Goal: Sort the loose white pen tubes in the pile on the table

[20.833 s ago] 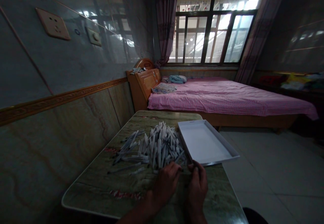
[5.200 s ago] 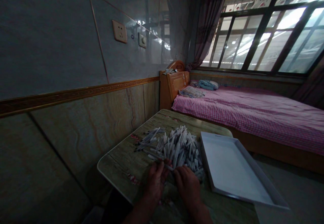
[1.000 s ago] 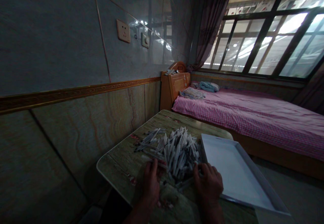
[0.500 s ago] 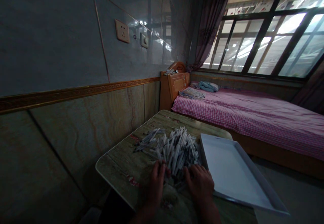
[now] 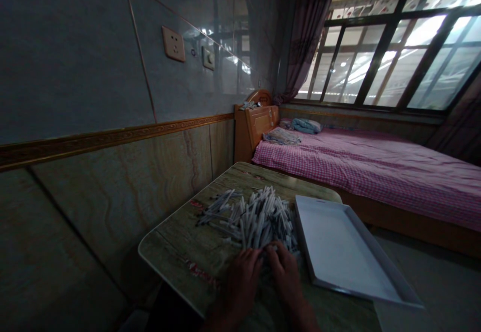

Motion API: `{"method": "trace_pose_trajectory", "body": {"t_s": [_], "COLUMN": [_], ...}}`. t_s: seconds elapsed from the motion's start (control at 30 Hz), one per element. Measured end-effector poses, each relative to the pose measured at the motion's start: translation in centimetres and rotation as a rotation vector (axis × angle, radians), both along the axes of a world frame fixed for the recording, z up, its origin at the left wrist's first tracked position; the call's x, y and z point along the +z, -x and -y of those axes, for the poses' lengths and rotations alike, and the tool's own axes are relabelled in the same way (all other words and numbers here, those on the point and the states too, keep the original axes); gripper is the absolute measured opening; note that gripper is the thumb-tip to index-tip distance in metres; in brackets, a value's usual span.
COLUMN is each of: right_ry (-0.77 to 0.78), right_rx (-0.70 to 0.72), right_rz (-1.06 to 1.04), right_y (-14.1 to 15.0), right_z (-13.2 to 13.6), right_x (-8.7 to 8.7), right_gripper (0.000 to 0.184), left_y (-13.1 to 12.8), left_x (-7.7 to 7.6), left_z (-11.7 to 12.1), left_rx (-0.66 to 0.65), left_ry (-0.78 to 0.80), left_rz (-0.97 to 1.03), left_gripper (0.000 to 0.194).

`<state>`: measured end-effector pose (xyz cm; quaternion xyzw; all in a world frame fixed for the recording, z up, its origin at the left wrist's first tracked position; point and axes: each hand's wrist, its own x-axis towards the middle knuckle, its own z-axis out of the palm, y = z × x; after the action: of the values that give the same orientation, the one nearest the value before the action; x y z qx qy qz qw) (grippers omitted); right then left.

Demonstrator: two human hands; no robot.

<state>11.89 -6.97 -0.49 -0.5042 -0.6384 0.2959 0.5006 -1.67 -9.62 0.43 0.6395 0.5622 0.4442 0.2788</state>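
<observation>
White plastic pens (image 5: 259, 222) lie in a loose heap at lower centre of a patterned tabletop (image 5: 176, 242), with a thinner spread of pens (image 5: 218, 209) at the heap's left. Left hand (image 5: 242, 282) and right hand (image 5: 285, 272) rest at the heap's near edge, closer together than half a second earlier, when a wider gap separated them. Fingers (image 5: 252, 258) of the left hand and fingers (image 5: 280, 254) of the right curve over the pens; in the dim light, whether either hand grips any cannot be made out. The hands hide the heap's near edge, and both forearms fade into shadow at the bottom edge. A shallow white tray (image 5: 338, 252) lies just right of the heap, overhanging the table edge. Beyond stand a pink gingham bed (image 5: 376, 177) at right and a wall socket (image 5: 173, 44) at upper left.
</observation>
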Motion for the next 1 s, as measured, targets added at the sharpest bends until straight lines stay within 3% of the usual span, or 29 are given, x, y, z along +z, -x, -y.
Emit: {"method": "trace_pose_trajectory", "body": {"t_s": [0.13, 0.47, 0.57, 0.73, 0.87, 1.0], "right_ry": [-0.005, -0.071, -0.081, -0.017, 0.044, 0.013], "right_rx": [-0.044, 0.111, 0.120, 0.095, 0.093, 0.109], "right_rz": [-0.059, -0.072, -0.057, 0.017, 0.134, 0.126], "right_y": [0.4, -0.2, -0.5, -1.1, -1.4, -1.3], "right_z": [0.0, 0.3, 0.4, -0.1, -0.6, -0.9], "right_x": [0.0, 0.7, 0.9, 0.8, 0.3, -0.1], "right_gripper": [0.036, 0.029, 0.026, 0.030, 0.046, 0.050], "left_y": [0.1, 0.3, 0.2, 0.1, 0.4, 0.9], "left_x": [-0.1, -0.1, -0.4, -0.7, 0.2, 1.3], "left_z": [0.0, -0.1, -0.1, -0.3, -0.2, -0.1], "left_rx": [-0.014, 0.010, 0.007, 0.018, 0.011, -0.050], "left_ry": [-0.003, 0.064, 0.010, -0.143, -0.109, -0.083], "left_rz": [0.011, 0.208, 0.112, -0.219, -0.442, -0.445], "left_gripper": [0.022, 0.018, 0.014, 0.018, 0.016, 0.019]}}
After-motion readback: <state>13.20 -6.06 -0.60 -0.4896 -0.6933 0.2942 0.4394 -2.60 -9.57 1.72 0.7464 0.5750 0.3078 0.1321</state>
